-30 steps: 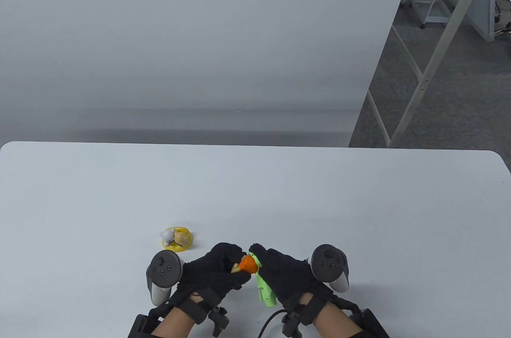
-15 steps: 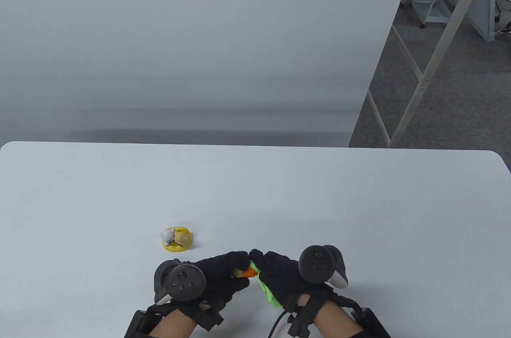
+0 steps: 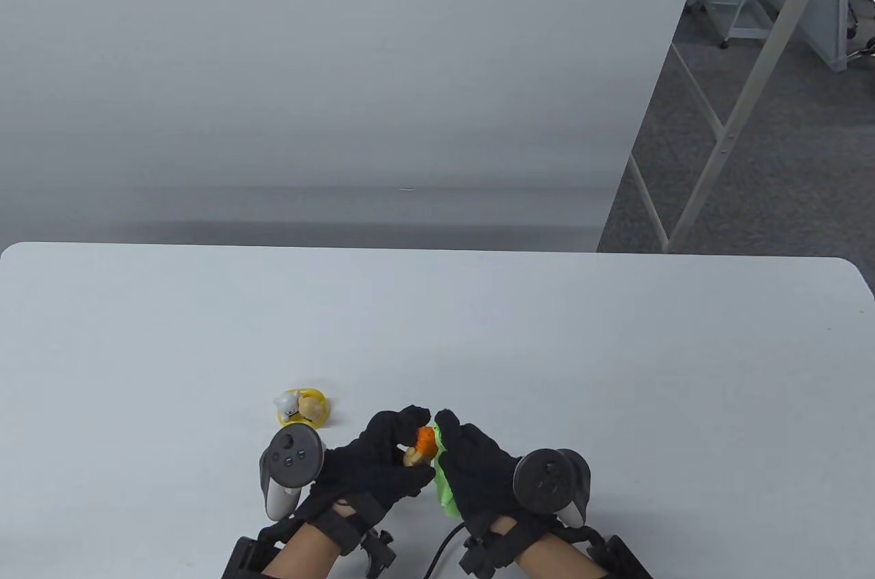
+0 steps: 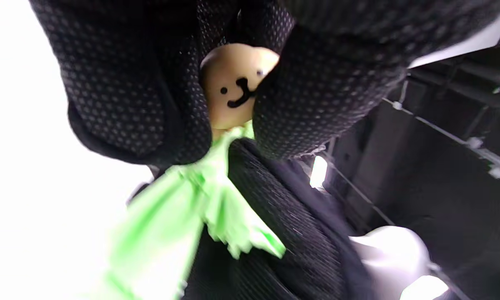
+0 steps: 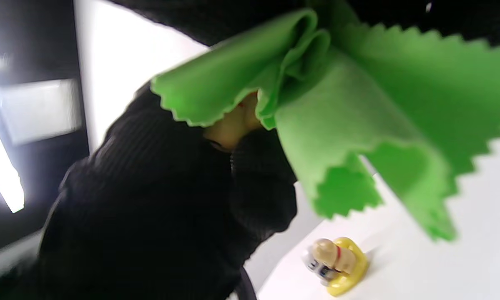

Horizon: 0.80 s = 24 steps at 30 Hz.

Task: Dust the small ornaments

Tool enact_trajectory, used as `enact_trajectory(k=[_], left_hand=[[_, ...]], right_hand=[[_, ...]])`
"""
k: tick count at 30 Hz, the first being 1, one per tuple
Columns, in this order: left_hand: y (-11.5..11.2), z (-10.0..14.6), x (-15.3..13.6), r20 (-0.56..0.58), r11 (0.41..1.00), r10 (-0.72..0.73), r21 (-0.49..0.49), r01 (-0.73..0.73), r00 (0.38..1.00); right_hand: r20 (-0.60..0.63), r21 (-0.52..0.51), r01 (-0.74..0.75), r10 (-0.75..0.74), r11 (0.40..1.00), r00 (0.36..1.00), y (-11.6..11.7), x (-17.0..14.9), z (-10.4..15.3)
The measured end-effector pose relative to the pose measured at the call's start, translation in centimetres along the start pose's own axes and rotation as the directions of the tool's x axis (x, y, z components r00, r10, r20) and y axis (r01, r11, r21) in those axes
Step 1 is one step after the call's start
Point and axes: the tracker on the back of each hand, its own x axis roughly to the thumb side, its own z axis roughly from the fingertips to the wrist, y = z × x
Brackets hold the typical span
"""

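Left hand (image 3: 383,463): fingers curled round orange-and-cream ornament (image 3: 422,446), held above table (image 3: 615,367). Right hand (image 3: 478,469): pinches green cloth (image 3: 444,493) against it. Yellow ornament (image 3: 303,408): on table, just beyond left hand.

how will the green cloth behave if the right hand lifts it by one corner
Probably floppy: the green cloth already folds and droops from the right hand. Likely very light, since it looks thin with zigzag-cut edges. It should not roll or tip, just drape.

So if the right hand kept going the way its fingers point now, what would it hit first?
Almost at once, the orange ornament pinched by the left hand: the right hand presses the green cloth against it. Past that lies the yellow ornament, though depth is unclear.
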Motion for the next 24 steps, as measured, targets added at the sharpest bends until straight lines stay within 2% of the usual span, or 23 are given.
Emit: enact_trajectory(k=[1,4,8,11,15,19,23,24], left_hand=[[0.0,0.0,0.1,0.013,1.000,-0.011,0.006,0.011,1.000],[0.4,0.0,0.5,0.049,0.998,-0.065,-0.010,0.065,0.997],[0.6,0.0,0.8,0.072,1.000,0.001,-0.027,0.000,0.997],[0.6,-0.1,1.1,0.081,0.998,-0.053,-0.023,0.055,0.995],[0.6,0.0,1.4,0.084,0.996,-0.090,-0.009,0.091,0.992],[0.7,0.1,1.6,0.054,0.972,-0.225,0.074,0.221,0.973],[2.6,0.2,2.1,0.031,0.966,-0.196,0.178,0.187,0.980],[3.0,0.2,2.5,0.043,0.963,-0.201,0.192,0.189,0.979]], right_hand=[[-0.013,0.003,0.044,-0.044,0.999,0.999,0.1,-0.1,0.0],[-0.003,0.003,0.035,-0.035,0.999,0.999,0.3,0.2,0.1],[0.000,0.002,0.056,-0.056,0.998,0.998,0.5,0.6,0.0],[-0.042,-0.005,0.120,-0.121,0.993,0.992,0.6,0.2,0.0],[-0.046,-0.003,0.121,-0.121,0.993,0.992,0.6,0.2,0.1],[-0.057,0.028,0.165,-0.163,0.986,0.985,1.1,0.0,0.2],[0.044,0.158,0.144,-0.153,0.977,0.987,1.4,0.9,0.2],[0.078,0.127,0.152,-0.163,0.980,0.984,1.2,1.1,0.2]])
